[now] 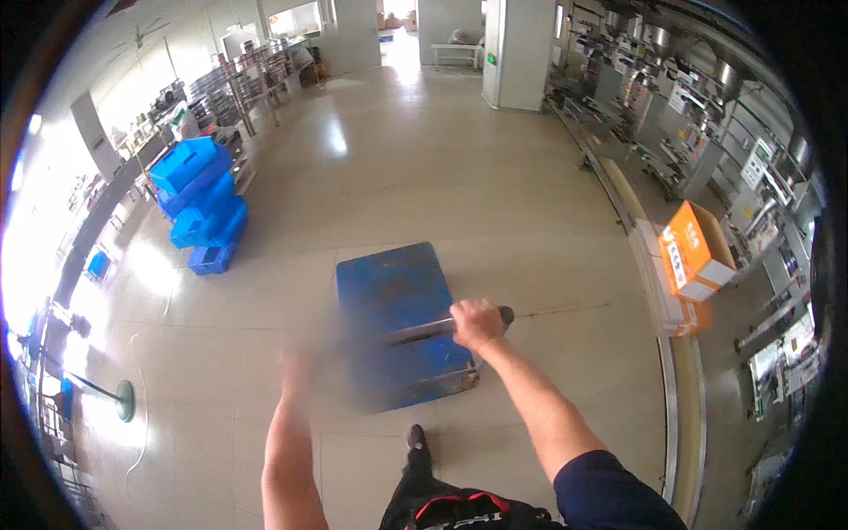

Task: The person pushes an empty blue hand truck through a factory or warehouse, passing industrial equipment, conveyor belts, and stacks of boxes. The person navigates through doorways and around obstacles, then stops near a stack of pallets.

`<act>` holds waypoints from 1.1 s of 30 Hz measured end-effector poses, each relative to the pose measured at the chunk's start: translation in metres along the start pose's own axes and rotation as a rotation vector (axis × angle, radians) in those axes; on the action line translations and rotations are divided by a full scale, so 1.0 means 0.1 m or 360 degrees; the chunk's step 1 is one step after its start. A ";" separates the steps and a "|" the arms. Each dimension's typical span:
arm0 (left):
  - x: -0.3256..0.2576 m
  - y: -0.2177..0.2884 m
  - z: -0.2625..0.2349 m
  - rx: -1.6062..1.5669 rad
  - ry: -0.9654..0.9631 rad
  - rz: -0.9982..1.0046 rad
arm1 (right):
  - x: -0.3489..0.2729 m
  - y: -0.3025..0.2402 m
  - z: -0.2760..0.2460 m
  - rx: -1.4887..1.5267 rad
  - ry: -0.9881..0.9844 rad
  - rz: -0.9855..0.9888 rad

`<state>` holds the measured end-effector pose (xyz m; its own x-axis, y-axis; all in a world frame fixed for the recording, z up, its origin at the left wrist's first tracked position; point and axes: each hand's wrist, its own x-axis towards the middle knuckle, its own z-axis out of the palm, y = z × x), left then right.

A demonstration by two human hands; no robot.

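Basically, right hand [478,325] has its fingers wrapped around a dark, round, metal-looking bar handle [420,332], close to the bar's 3 o'clock end. Left hand [299,367] sits between 8 and 9 o'clock of the deck, badly smeared; can't tell whether its fingers are closed or on the bar. Bar crosses over a flat, worn, blue rectangular platform [396,281], which lies at 12 o'clock from the dark shoe [417,435], above the shiny beige floor [539,221]. Gripping near the end probably gives better leverage and leaves bar length for a second hand. Stack of blue plastic crates [208,221] at 10 o'clock, on the floor, likely piled up to save space. Open orange-and-white cardboard carton [693,252] between 2 and 3 o'clock, beside the grey metal machine line [702,163], presumably there for easy reach from the machines.
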<state>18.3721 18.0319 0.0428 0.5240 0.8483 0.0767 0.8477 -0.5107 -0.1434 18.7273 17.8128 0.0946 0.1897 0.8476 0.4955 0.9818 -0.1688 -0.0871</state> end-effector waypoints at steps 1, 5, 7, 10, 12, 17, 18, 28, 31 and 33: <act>0.31 0.46 -0.30 -0.0047 -0.0228 0.0055 | 0.02 0.30 0.12 -0.0055 -0.0018 0.0038; 1.27 0.45 -0.68 -0.0096 -0.0236 0.0032 | 0.91 0.45 0.46 -0.0081 -0.0060 0.0096; 1.73 0.39 -0.66 -0.0112 -0.0297 0.0003 | 1.35 0.48 0.63 -0.0114 -0.0188 0.0130; 2.41 -0.24 -0.15 -0.0253 -0.0056 -0.0099 | 2.08 0.41 1.11 -0.0104 -0.0016 0.0025; 2.97 -0.03 -0.40 -0.0266 -0.0251 -0.0017 | 2.38 0.68 1.36 -0.0060 -0.0023 0.0051; 4.26 -0.13 -0.38 -0.0177 -0.0049 0.0071 | 3.48 1.01 1.98 -0.0098 -0.0020 0.0050; 4.54 -0.15 -0.40 -0.0168 -0.0119 0.0064 | 3.73 1.08 2.06 -0.0089 -0.0108 0.0067; 7.27 -0.30 -0.28 -0.0097 -0.0326 0.0019 | 5.99 1.85 3.19 -0.0053 -0.0035 0.0075; 8.08 -0.30 -0.24 -0.0054 -0.0368 0.0041 | 6.63 2.08 3.51 -0.0114 -0.0135 0.0129; 8.58 -0.33 -0.27 -0.0094 -0.0381 0.0092 | 7.01 2.24 3.74 -0.0178 -0.0178 0.0182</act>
<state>18.7961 18.7722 0.1396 0.5432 0.8228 -0.1671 0.8239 -0.5607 -0.0825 19.0843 18.5573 0.0995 0.3059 0.8695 0.3879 0.9478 -0.3166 -0.0377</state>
